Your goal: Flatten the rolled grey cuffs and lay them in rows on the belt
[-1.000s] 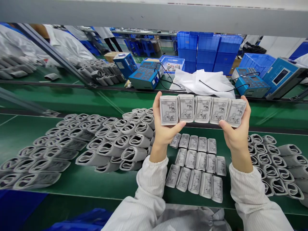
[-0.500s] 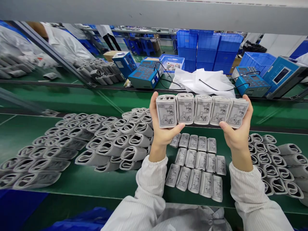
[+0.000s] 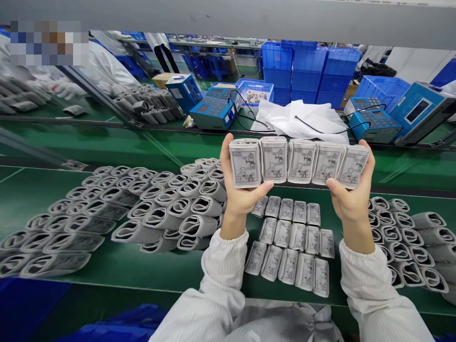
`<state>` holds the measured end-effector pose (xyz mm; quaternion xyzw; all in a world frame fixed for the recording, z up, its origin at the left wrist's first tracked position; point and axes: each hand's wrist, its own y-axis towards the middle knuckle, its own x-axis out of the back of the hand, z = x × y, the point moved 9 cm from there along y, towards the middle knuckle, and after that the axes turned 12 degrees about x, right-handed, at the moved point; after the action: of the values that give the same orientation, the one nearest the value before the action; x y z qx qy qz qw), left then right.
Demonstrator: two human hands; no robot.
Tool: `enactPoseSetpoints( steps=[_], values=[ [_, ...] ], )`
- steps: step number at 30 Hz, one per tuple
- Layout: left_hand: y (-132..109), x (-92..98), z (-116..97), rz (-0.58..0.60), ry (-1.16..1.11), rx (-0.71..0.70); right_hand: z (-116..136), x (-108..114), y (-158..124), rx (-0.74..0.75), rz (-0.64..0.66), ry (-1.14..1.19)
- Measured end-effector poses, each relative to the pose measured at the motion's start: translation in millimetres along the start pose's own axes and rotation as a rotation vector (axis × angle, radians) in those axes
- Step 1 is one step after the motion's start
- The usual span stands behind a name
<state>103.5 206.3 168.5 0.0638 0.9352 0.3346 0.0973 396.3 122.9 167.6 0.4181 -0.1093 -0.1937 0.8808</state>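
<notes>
Between my two hands hangs a row of several rolled grey blood pressure cuffs [image 3: 301,161], pressed side by side with their printed diagrams facing me. My left hand [image 3: 239,190] is closed on the row's left end, thumb along the bottom edge. At the right end my right hand [image 3: 352,199] grips in the same way. Beneath the raised row, more folded cuffs [image 3: 283,232] lie print-up in three rows on the green table [image 3: 160,270]. My forearms, in white sleeves, reach in on either side of them.
Rolled cuffs are heaped at left [image 3: 167,209] and at right [image 3: 406,242]. Behind stands a shelf with blue testing devices [image 3: 213,111], black cables, white sheets [image 3: 299,118] and a blue basket [image 3: 254,90]. Stacked blue crates [image 3: 292,71] and people in white are farther back. A grey beam [image 3: 228,19] crosses above.
</notes>
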Motion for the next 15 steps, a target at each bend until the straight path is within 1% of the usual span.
enactPoseSetpoints(
  steps=[11, 15],
  values=[
    [-1.1, 5.0, 18.1, -0.037, -0.023, 0.107, -3.9, -1.2, -1.9, -0.034, -0.017, -0.008],
    [-1.3, 4.0, 21.5, -0.024, -0.008, 0.127, -4.1, -2.6, -1.8, -0.040, -0.008, -0.011]
  ],
)
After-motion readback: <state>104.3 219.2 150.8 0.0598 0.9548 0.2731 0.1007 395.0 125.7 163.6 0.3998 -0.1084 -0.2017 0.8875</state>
